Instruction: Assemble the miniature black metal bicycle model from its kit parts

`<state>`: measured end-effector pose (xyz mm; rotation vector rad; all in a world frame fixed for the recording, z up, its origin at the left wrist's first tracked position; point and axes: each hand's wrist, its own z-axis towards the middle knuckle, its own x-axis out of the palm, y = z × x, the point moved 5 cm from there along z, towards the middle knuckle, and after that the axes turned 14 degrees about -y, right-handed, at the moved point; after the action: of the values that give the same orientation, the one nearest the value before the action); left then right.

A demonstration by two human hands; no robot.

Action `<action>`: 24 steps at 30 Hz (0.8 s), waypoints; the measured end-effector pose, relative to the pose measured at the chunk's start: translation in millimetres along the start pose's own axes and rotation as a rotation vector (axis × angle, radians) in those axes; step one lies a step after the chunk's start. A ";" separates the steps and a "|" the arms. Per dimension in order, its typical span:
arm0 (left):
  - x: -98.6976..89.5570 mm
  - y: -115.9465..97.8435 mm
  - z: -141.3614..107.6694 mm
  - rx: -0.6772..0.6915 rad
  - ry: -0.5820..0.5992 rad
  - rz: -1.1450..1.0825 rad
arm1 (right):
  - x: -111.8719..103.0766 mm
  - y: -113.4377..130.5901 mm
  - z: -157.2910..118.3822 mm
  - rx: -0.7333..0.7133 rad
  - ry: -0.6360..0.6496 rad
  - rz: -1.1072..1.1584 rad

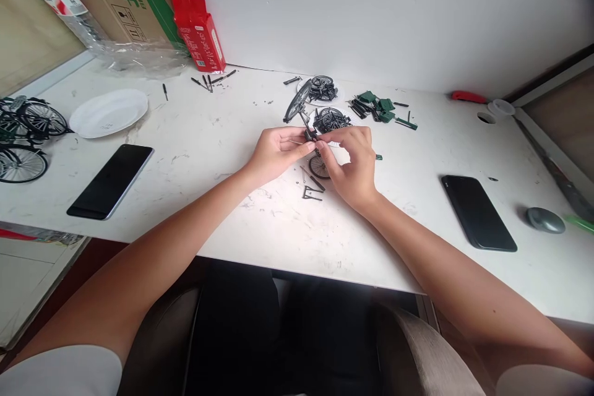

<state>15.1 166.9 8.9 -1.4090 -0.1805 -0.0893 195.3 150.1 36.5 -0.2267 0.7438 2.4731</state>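
Note:
Near the middle of the table, my left hand (282, 150) pinches a small black model bicycle part (309, 131) that has a spoked wheel (297, 101) at its upper end. My right hand (351, 161) closes its thumb and forefinger on the same assembly from the other side. The fingertips meet and hide the joint between them. Another small wheel (318, 166) shows partly below my fingers. Nearer to me lie thin black parts (312, 192). Just behind my hands, loose model wheels (331, 118) rest on a white paper plate.
Green and black parts (383, 106) lie right of the plates. Assembled model bicycles (30, 127), a white plate (109, 112) and a phone (111, 180) are at left. At right are another phone (479, 212) and a grey mouse (545, 220). A red packet (199, 43) stands against the wall.

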 end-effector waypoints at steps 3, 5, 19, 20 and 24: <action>0.3 -1.8 -1.2 -0.010 0.013 -0.003 | 0.6 -1.3 -0.3 -0.022 0.017 0.011; -0.6 -3.7 -1.1 -0.037 0.003 -0.005 | 0.5 -1.7 -0.2 -0.031 0.016 0.000; -5.8 -3.2 2.1 -0.084 -0.071 -0.035 | 1.8 -2.5 -2.4 0.024 0.035 0.033; -6.1 -3.2 2.4 -0.082 -0.076 -0.036 | 1.6 -2.3 -2.1 0.033 0.036 0.029; -6.1 -3.3 3.5 -0.052 -0.082 -0.025 | 0.3 -1.1 -1.1 0.038 0.019 0.017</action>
<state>8.3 169.6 11.6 -1.4637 -0.2650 -0.0574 195.7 150.4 35.0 -0.2308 0.8036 2.4736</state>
